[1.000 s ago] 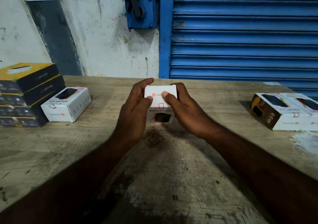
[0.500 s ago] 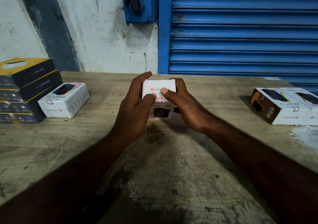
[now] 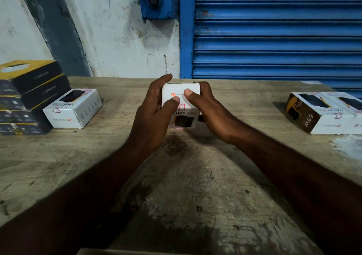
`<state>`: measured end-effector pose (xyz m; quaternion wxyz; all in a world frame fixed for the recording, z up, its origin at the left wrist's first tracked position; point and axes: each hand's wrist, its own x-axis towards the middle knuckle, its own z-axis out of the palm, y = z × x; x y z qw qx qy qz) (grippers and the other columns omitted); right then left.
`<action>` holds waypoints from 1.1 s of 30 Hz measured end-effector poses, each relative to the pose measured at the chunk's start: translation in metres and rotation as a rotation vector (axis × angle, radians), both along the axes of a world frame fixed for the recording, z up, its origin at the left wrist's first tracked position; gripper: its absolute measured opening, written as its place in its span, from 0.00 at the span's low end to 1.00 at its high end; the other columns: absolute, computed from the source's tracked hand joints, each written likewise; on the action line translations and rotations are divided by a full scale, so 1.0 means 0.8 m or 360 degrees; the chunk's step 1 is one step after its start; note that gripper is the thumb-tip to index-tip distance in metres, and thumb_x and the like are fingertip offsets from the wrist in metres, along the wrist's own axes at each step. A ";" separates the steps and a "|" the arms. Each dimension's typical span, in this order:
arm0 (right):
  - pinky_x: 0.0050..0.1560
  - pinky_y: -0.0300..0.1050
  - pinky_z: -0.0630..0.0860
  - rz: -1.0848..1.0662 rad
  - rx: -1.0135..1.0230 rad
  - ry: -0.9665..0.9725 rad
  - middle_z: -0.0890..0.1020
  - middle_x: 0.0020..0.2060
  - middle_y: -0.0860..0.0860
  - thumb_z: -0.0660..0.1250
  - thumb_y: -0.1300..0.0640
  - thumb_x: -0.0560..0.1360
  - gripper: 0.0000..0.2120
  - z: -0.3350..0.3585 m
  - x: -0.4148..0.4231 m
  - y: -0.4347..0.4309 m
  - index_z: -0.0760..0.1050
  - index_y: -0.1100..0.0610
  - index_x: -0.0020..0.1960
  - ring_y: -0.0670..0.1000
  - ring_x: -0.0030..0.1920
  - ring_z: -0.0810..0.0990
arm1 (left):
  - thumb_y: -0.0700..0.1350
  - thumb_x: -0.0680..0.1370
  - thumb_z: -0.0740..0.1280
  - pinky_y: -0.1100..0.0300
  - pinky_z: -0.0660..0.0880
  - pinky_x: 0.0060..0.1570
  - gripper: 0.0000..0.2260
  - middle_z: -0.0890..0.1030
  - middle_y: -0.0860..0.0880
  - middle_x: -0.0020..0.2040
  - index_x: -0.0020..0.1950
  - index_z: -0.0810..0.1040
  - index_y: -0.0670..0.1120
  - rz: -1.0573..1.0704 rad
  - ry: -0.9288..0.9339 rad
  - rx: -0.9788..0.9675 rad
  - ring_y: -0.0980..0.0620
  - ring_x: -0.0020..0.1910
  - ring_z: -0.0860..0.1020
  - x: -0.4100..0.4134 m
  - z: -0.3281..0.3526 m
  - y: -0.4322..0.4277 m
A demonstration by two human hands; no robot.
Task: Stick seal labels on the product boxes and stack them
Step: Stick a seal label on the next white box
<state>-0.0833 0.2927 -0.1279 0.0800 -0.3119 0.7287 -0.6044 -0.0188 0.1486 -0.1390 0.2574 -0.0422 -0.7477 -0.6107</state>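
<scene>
I see both thumbs pressed on the near white face of the product box [image 3: 181, 90] in the middle of the frame. The fingers [image 3: 162, 80] of the left hand [image 3: 154, 117] curl round its left side, the right hand [image 3: 211, 113] wraps its right side; both grip it. A red-edged seal label [image 3: 181, 107] sits just below the thumbs. I cannot tell whether the box touches the counter [image 3: 195, 186]. At middle left a white box [image 3: 78, 109] lies beside a black-and-yellow stack [image 3: 33, 90]; at middle right lie two more boxes [image 3: 321, 115], side by side
</scene>
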 end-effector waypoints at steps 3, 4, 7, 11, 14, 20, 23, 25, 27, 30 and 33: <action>0.62 0.48 0.77 0.0047 -0.0038 -0.0035 0.76 0.66 0.49 0.58 0.40 0.77 0.21 -0.001 -0.001 0.002 0.64 0.49 0.66 0.48 0.64 0.77 | 0.49 0.75 0.65 0.50 0.80 0.57 0.28 0.79 0.57 0.60 0.75 0.67 0.56 0.0015 0.0009 -0.0027 0.57 0.55 0.81 -0.001 -0.001 0.000; 0.60 0.45 0.78 0.0055 -0.0046 -0.0041 0.76 0.66 0.49 0.58 0.41 0.78 0.21 -0.002 -0.002 0.002 0.64 0.49 0.67 0.48 0.64 0.77 | 0.48 0.74 0.65 0.49 0.80 0.57 0.28 0.79 0.56 0.61 0.75 0.67 0.56 0.0023 0.0011 -0.0045 0.57 0.55 0.81 -0.001 -0.002 0.000; 0.54 0.39 0.77 0.0059 -0.0063 -0.0060 0.75 0.65 0.48 0.57 0.43 0.81 0.17 -0.003 -0.003 0.004 0.64 0.49 0.66 0.47 0.63 0.77 | 0.48 0.74 0.66 0.52 0.80 0.55 0.29 0.79 0.56 0.60 0.75 0.67 0.55 0.0039 0.0021 -0.0058 0.59 0.54 0.80 -0.002 -0.002 0.000; 0.46 0.33 0.79 0.0075 -0.0084 -0.0091 0.74 0.66 0.49 0.59 0.47 0.84 0.14 0.000 -0.001 0.005 0.63 0.51 0.67 0.46 0.62 0.77 | 0.47 0.74 0.64 0.46 0.81 0.55 0.26 0.80 0.54 0.59 0.73 0.70 0.56 0.0060 0.0006 0.0007 0.54 0.54 0.82 -0.003 -0.001 0.001; 0.57 0.42 0.80 0.0032 -0.0063 -0.0061 0.76 0.65 0.49 0.66 0.45 0.79 0.23 -0.001 -0.001 0.002 0.62 0.52 0.68 0.47 0.63 0.78 | 0.46 0.75 0.61 0.47 0.80 0.57 0.25 0.80 0.56 0.61 0.73 0.71 0.56 0.0046 0.0003 0.0029 0.54 0.57 0.80 -0.001 -0.001 -0.002; 0.55 0.43 0.80 -0.0024 -0.0002 -0.0007 0.77 0.61 0.47 0.64 0.51 0.82 0.18 0.002 -0.002 0.000 0.62 0.52 0.68 0.46 0.61 0.79 | 0.47 0.76 0.59 0.52 0.80 0.56 0.24 0.80 0.59 0.59 0.72 0.72 0.56 0.0008 -0.0011 0.0082 0.53 0.58 0.80 -0.001 0.001 -0.005; 0.61 0.51 0.80 -0.0052 -0.0004 0.0000 0.77 0.64 0.50 0.61 0.49 0.84 0.16 0.001 -0.002 -0.001 0.63 0.52 0.68 0.50 0.63 0.79 | 0.47 0.76 0.59 0.53 0.80 0.55 0.25 0.80 0.58 0.61 0.73 0.71 0.56 0.0008 -0.0010 0.0059 0.54 0.58 0.80 -0.002 0.001 -0.005; 0.66 0.57 0.77 -0.0054 -0.0010 -0.0015 0.76 0.65 0.50 0.60 0.47 0.84 0.16 0.000 -0.002 -0.001 0.63 0.51 0.68 0.50 0.64 0.78 | 0.48 0.76 0.59 0.51 0.80 0.58 0.25 0.79 0.57 0.64 0.74 0.70 0.57 0.0006 -0.0008 0.0042 0.54 0.59 0.80 -0.002 0.001 -0.005; 0.66 0.53 0.77 -0.0044 -0.0028 -0.0045 0.77 0.65 0.48 0.61 0.47 0.83 0.18 -0.001 -0.001 -0.001 0.63 0.50 0.70 0.48 0.63 0.78 | 0.49 0.77 0.59 0.52 0.80 0.57 0.25 0.78 0.58 0.64 0.75 0.69 0.57 0.0010 -0.0003 0.0033 0.56 0.59 0.80 -0.001 0.002 -0.005; 0.57 0.42 0.79 -0.0057 -0.0085 -0.0069 0.79 0.62 0.47 0.67 0.50 0.81 0.21 0.000 0.000 -0.002 0.64 0.52 0.70 0.45 0.60 0.80 | 0.50 0.77 0.59 0.51 0.79 0.60 0.25 0.76 0.58 0.67 0.75 0.69 0.57 0.0020 0.0008 0.0019 0.56 0.62 0.78 -0.003 0.002 -0.007; 0.47 0.35 0.80 -0.0081 -0.0073 -0.0053 0.79 0.60 0.47 0.66 0.51 0.81 0.19 0.002 0.001 -0.002 0.65 0.52 0.69 0.44 0.57 0.81 | 0.50 0.77 0.59 0.54 0.79 0.59 0.25 0.76 0.58 0.68 0.76 0.68 0.58 0.0008 0.0019 0.0020 0.56 0.62 0.78 -0.003 0.001 -0.007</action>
